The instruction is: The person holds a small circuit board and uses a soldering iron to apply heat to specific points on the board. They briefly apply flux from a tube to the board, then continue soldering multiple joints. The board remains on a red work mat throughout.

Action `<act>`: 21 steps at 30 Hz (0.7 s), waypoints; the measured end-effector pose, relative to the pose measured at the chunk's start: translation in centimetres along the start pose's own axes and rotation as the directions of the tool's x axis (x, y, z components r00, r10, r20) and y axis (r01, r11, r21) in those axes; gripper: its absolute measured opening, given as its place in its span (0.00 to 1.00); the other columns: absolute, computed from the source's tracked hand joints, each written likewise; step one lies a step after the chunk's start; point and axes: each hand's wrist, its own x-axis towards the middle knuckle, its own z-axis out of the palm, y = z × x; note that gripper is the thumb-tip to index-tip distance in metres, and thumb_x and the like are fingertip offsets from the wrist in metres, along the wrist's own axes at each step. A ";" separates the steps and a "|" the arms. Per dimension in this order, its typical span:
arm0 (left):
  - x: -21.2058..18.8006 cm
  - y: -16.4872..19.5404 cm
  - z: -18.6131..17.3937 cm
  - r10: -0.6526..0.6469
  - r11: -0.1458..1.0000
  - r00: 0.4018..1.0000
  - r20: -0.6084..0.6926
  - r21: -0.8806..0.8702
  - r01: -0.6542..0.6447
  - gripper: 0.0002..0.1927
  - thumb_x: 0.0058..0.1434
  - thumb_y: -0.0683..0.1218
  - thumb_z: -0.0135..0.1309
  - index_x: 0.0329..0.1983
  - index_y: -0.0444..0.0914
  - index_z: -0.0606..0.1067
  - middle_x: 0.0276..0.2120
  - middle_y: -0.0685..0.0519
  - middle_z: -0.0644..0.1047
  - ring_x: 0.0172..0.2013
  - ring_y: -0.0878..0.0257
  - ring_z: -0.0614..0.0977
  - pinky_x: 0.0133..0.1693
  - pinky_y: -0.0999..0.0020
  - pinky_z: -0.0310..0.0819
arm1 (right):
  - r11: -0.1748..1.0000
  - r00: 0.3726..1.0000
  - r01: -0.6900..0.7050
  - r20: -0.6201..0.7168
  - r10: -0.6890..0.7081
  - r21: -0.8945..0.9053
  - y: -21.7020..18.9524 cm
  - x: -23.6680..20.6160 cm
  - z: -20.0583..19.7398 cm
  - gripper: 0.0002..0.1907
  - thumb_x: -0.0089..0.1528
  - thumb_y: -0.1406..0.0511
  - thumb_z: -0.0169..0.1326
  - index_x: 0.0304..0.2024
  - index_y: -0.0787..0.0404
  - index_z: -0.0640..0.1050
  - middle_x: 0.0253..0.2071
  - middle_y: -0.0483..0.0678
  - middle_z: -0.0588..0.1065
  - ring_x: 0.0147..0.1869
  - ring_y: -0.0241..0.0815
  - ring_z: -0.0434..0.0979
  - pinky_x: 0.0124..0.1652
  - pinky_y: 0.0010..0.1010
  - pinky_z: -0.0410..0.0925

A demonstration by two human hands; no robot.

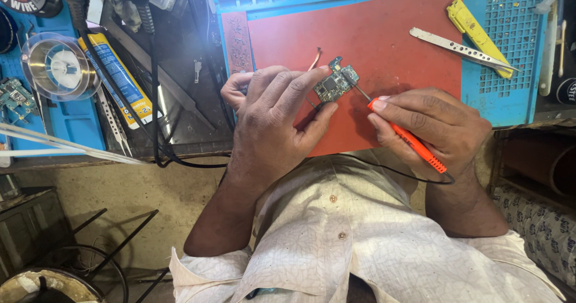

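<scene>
Near the front edge of the red mat (384, 33), a small green circuit board (335, 82) is sitting tilted, its face crowded with dark chips and tiny metal parts, with a thin reddish ribbon strip (314, 59) sticking out behind it. The left hand (276, 120) is curling around the board, fingertips pinching its near edge and steadying it on the mat. The right hand (435, 126) is gripping an orange-handled tool (408, 138) like a pen, and the thin metal tip is touching the board's right side. A black cord is trailing from the tool's back end across the person's pale shirt.

Toward the right edge of the bench, a blue perforated tray (510, 45) is carrying a yellow cutter (477, 30) and a pair of flat metal tweezers (459, 48) that is lying partly on the mat. Toward the left edge, a clear spool (60, 66) is sitting beside a blue and yellow tube (117, 78), with black cables (156, 99) running between them and the mat. Much of the board's left half is being hidden by the left fingers.
</scene>
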 end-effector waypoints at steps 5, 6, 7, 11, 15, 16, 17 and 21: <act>0.0 0.0 0.0 0.002 1.000 1.000 0.008 0.003 -0.002 0.23 0.64 0.52 0.68 0.60 0.47 0.75 0.47 0.61 0.79 0.54 0.63 0.78 0.60 0.53 0.52 | 1.000 1.000 -0.002 0.000 0.002 -0.009 0.2 -0.2 0.0 0.11 0.61 0.73 0.70 0.46 0.64 0.83 0.45 0.50 0.81 0.46 0.44 0.84 0.45 0.27 0.77; 0.0 0.0 0.0 0.002 1.000 1.000 0.003 0.005 -0.002 0.23 0.64 0.52 0.68 0.59 0.47 0.75 0.47 0.61 0.79 0.54 0.63 0.78 0.60 0.53 0.52 | 1.000 1.000 -0.008 -0.003 0.008 -0.009 0.2 -0.2 0.0 0.11 0.62 0.73 0.70 0.46 0.64 0.83 0.45 0.50 0.81 0.46 0.44 0.84 0.45 0.27 0.77; 0.0 0.0 0.1 0.004 1.000 1.000 -0.001 0.007 -0.004 0.23 0.63 0.52 0.68 0.59 0.47 0.75 0.47 0.61 0.79 0.54 0.63 0.78 0.60 0.53 0.52 | 1.000 1.000 -0.014 -0.008 0.014 -0.009 0.1 -0.2 0.0 0.11 0.62 0.73 0.70 0.46 0.64 0.83 0.45 0.50 0.81 0.46 0.44 0.84 0.44 0.27 0.77; 0.0 -0.1 0.1 0.006 1.000 1.000 0.003 0.012 -0.006 0.22 0.64 0.53 0.68 0.60 0.47 0.75 0.47 0.62 0.79 0.55 0.64 0.78 0.61 0.53 0.52 | 1.000 1.000 -0.007 -0.006 0.007 0.001 -0.2 0.2 0.0 0.11 0.60 0.74 0.69 0.44 0.65 0.83 0.43 0.51 0.80 0.45 0.45 0.83 0.44 0.28 0.77; 0.0 -0.1 0.1 0.007 1.000 1.000 -0.002 0.011 -0.007 0.23 0.63 0.53 0.68 0.59 0.46 0.75 0.47 0.61 0.79 0.54 0.63 0.77 0.60 0.53 0.51 | 1.000 1.000 0.017 -0.026 -0.016 0.014 -0.5 0.9 0.0 0.10 0.60 0.74 0.69 0.43 0.66 0.83 0.42 0.51 0.80 0.44 0.45 0.84 0.44 0.29 0.77; -0.1 -0.1 0.1 0.008 1.000 1.000 -0.004 0.009 -0.008 0.23 0.64 0.53 0.68 0.59 0.46 0.75 0.47 0.61 0.79 0.55 0.63 0.77 0.60 0.53 0.52 | 0.999 1.000 0.024 -0.021 -0.024 0.033 -0.5 1.1 0.0 0.10 0.61 0.73 0.69 0.45 0.65 0.83 0.44 0.50 0.81 0.45 0.44 0.84 0.44 0.27 0.77; 0.0 -0.1 0.1 0.011 1.000 1.000 -0.007 0.009 -0.011 0.23 0.64 0.52 0.68 0.60 0.46 0.75 0.48 0.61 0.79 0.55 0.63 0.77 0.61 0.53 0.52 | 1.000 1.000 0.011 -0.019 -0.011 0.017 -0.7 1.1 -0.2 0.10 0.60 0.74 0.69 0.43 0.66 0.83 0.42 0.51 0.80 0.44 0.45 0.83 0.44 0.29 0.77; -0.1 -0.1 0.0 0.000 1.000 1.000 -0.003 0.006 0.000 0.22 0.64 0.52 0.68 0.59 0.47 0.75 0.47 0.62 0.79 0.55 0.64 0.78 0.61 0.53 0.52 | 1.000 1.000 -0.020 0.016 0.021 -0.019 -1.4 1.1 -0.7 0.10 0.55 0.75 0.68 0.38 0.67 0.82 0.38 0.53 0.80 0.42 0.48 0.82 0.42 0.33 0.76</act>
